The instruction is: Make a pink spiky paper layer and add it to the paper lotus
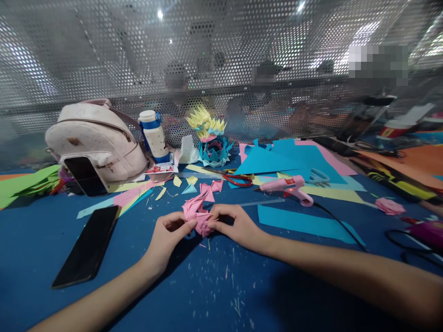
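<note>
A folded pink paper piece (198, 213) with pointed parts is held just above the blue table in the middle of the head view. My left hand (171, 233) pinches its left side between thumb and fingers. On its right side, my right hand (233, 226) grips the paper the same way. Just behind it lie loose pink folded pieces (211, 188). Red-handled scissors (238, 180) and a pink glue gun (287, 185) rest farther back to the right. The fingertips behind the paper are partly hidden.
A black phone (88, 244) lies at the left, near a backpack (97, 138) with another phone against it. A bottle (154, 136) and a blue-and-yellow paper model (214, 150) stand behind. Blue sheets (304, 221) and the glue gun's cable lie right.
</note>
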`<action>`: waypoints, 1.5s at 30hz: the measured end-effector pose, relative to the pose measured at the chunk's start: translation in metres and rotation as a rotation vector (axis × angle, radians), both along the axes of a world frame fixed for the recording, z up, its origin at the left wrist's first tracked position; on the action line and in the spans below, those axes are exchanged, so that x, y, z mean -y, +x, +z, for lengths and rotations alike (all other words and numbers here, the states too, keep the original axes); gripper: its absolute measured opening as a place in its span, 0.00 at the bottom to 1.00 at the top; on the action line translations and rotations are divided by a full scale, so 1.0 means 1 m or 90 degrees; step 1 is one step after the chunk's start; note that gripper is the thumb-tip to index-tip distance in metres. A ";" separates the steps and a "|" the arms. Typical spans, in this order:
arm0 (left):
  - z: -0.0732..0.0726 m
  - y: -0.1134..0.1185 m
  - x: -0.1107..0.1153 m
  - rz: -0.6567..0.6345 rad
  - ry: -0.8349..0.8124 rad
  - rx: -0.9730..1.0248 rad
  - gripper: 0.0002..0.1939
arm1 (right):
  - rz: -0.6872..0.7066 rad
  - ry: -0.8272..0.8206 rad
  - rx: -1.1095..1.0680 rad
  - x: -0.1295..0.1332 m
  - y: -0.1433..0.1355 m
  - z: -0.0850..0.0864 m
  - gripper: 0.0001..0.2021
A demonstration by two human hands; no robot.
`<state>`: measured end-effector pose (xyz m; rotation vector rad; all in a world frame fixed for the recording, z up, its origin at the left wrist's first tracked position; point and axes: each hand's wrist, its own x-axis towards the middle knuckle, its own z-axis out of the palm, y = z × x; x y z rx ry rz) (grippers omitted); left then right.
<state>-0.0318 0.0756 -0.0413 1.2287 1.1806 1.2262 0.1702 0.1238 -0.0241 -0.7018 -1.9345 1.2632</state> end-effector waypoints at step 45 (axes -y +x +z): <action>0.004 0.001 -0.007 -0.004 0.022 0.015 0.15 | -0.045 0.219 0.160 -0.002 0.001 -0.004 0.06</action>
